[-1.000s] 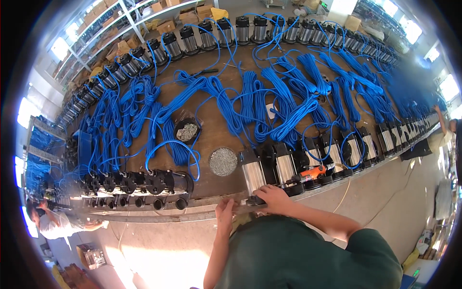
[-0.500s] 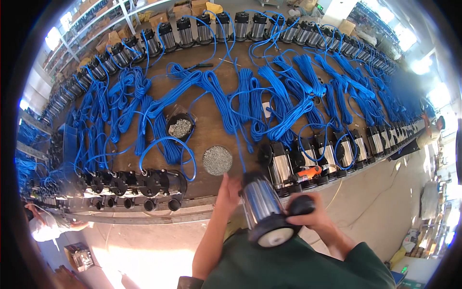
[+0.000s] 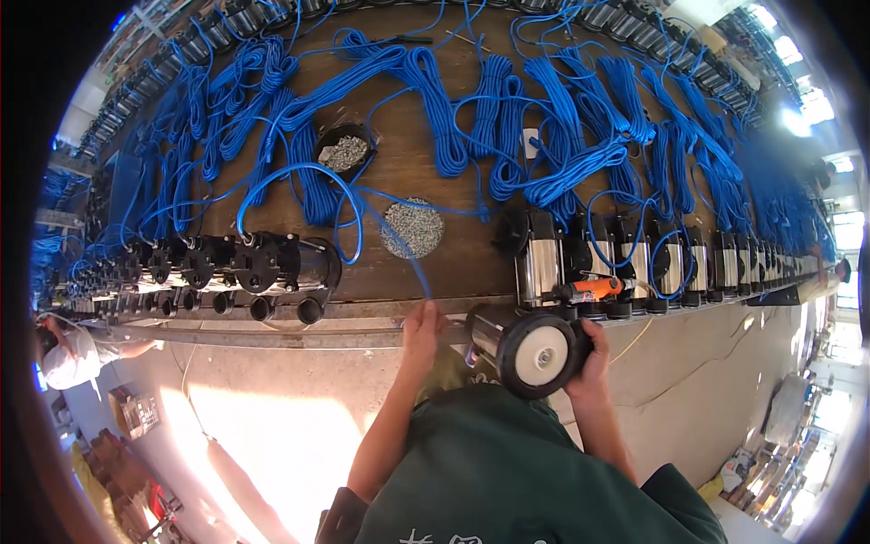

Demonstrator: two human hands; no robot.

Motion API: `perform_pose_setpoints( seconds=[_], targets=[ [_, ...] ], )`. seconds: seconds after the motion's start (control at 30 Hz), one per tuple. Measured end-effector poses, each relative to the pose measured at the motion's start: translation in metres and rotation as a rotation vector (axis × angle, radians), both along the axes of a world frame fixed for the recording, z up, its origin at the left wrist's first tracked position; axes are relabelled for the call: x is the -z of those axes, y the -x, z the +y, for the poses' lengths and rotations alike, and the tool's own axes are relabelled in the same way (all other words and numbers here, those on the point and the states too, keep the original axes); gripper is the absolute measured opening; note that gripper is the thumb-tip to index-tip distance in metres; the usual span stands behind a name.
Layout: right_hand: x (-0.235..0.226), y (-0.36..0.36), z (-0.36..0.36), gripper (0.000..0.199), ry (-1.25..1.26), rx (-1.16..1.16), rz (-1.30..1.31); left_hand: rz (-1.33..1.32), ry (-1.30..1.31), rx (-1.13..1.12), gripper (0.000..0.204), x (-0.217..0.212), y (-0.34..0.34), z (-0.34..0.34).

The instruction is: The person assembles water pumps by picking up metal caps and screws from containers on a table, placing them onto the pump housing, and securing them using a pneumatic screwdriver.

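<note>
Gripping a tilted silver pump [image 3: 527, 354], the right hand [image 3: 591, 361] apparently carries it; the left hand [image 3: 422, 334] pinches blue cable [image 3: 422, 283]; moving both likely calls for slack.

tilted silver-black pump [image 3: 524, 352], blue cable [image 3: 420, 275]

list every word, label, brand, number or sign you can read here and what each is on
Shirt: white characters, partly cut off at the lower edge; not copied here.
Pump in the right hand: nothing readable.
Orange tool: any marking too small to read.
White card: too small to tell if printed.
</note>
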State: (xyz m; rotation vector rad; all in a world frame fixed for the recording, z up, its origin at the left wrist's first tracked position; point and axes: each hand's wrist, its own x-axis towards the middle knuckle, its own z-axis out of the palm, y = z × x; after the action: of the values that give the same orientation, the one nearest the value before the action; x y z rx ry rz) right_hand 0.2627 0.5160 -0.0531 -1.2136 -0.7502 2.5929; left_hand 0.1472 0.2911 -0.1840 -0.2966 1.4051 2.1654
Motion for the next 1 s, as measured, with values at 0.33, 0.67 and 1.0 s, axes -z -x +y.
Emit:
perform_pose_setpoints(
  seconds=[0.33,0.67,1.0],
  targets=[
    [-0.002,0.013,-0.004,0.023,-0.005,-0.019,-0.090,0.011,0.332,-0.198,0.021,0.042,0.004,-0.019],
    [-0.015,-0.014,0.002,0.045,-0.077,-0.063,-0.073,0.413,0.471,0.247,0.046,-0.041,0.082,0.069],
    [-0.012,-0.050,0.040,0.033,-0.599,0.057,-0.180,0.742,0.444,0.558,0.041,0.008,0.126,0.145]
  ],
)
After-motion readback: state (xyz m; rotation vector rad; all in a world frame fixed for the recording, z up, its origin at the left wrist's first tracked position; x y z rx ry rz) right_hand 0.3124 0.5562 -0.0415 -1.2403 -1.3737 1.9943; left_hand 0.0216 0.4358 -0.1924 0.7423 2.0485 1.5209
